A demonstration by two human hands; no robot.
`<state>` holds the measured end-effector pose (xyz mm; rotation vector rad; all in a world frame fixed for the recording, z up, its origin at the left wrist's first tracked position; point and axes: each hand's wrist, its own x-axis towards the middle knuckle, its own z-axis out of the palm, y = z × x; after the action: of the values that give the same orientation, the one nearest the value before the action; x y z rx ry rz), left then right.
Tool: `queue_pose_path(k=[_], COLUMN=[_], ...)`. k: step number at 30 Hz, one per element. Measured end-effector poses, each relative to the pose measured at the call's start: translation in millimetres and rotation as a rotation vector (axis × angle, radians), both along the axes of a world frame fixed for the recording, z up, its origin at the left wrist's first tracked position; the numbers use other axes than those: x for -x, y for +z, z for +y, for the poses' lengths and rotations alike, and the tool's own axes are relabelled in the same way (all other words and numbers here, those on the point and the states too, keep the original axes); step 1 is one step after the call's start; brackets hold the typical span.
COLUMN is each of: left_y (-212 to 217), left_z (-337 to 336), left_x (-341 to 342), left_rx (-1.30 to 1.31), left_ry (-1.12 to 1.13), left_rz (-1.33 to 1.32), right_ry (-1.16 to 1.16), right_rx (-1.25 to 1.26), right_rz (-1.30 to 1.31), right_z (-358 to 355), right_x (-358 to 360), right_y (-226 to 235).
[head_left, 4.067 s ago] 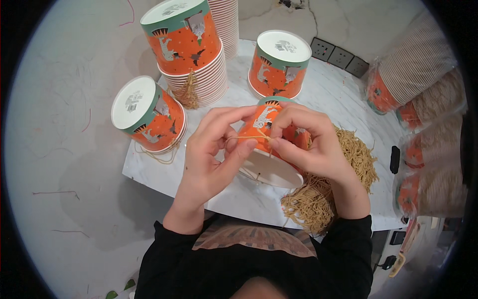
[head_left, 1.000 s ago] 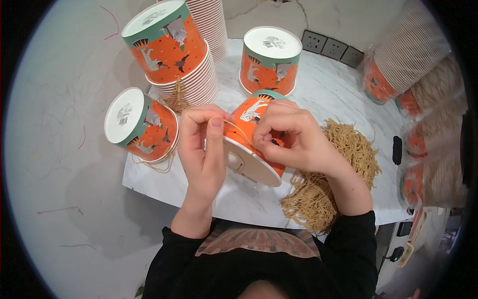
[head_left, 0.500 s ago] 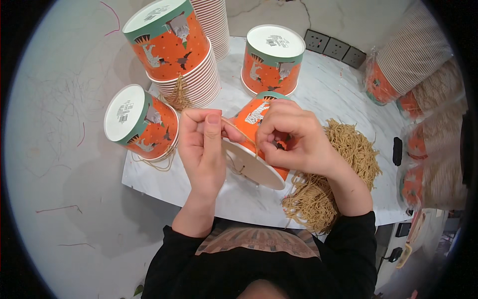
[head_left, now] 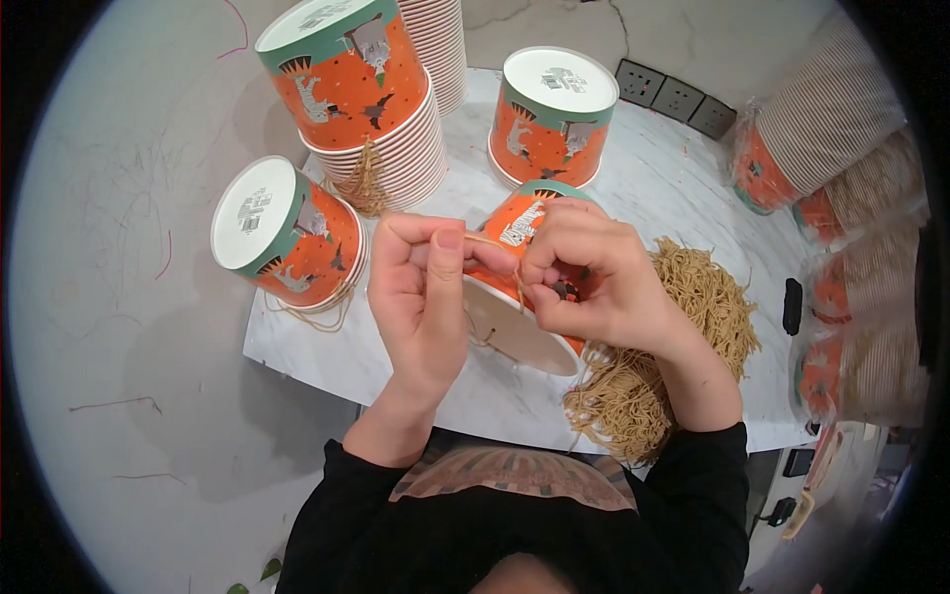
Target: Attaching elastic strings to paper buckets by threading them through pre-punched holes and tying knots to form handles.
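Note:
Between my two hands, an orange and green paper bucket (head_left: 507, 216) lies tipped on its side, its round white mouth turned toward me. My left hand (head_left: 421, 302) is closed, pinching a tan cord (head_left: 485, 239) between thumb and forefinger above the rim. Close by, my right hand (head_left: 599, 282) is closed on the same cord at the bucket's side, its fingertips curled and partly hidden. A short piece of cord shows inside the mouth, near the wall. Beside my right forearm lies a large heap of tan cords (head_left: 703, 302).
An upside-down bucket (head_left: 287, 233) with cord under its rim stands at the left, before a tall stack of buckets (head_left: 346, 74) with a cord bunch. Another upturned bucket (head_left: 551, 119) is behind. Bagged stacks (head_left: 821, 109) line the right, past wall sockets (head_left: 678, 99).
My left hand has moved slightly right, toward my right hand, and its fingertips now nearly meet it. Both hands keep their pinch on the cord. The whole view has shifted a little.

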<state>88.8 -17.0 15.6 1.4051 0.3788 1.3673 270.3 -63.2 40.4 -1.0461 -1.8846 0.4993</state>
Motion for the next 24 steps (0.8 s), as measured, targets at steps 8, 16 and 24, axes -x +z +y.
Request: queue_pose_path(k=[8, 16, 24], left_y=[2.2, 4.9, 0.7], left_z=[-4.0, -8.0, -10.3], left_x=[-1.2, -0.8, -1.0], left_rx=[0.011, -0.004, 0.016], left_ry=[0.001, 0.013, 0.005], left_rz=[-0.022, 0.048, -0.018], right_ry=[-0.001, -0.092, -0.094], right_rx=[0.130, 0.216, 0.116], right_rz=[0.182, 0.271, 0.142], right_z=[-2.6, -6.8, -5.1], right_x=[2.7, 9.3, 7.0], right_y=[0.0, -0.4, -2.8])
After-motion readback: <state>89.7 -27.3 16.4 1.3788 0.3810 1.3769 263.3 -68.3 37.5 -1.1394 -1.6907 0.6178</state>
